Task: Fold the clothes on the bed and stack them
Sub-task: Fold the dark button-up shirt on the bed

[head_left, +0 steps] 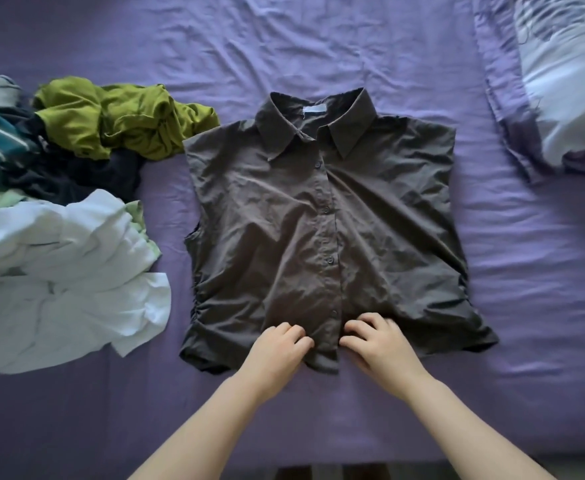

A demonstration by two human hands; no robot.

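Both bare forearms reach forward from bottom edge, converging. Left hand (277,351) and right hand (376,344) palm-down, close together, not touching — fingers curled, tips pressing down. Whether they pinch anything — unclear.

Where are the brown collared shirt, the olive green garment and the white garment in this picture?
brown collared shirt (267,209): head view, on its left front panel.
olive green garment (118,116): head view, on the middle of the crumpled heap.
white garment (76,271): head view, on its broad wrinkled middle.
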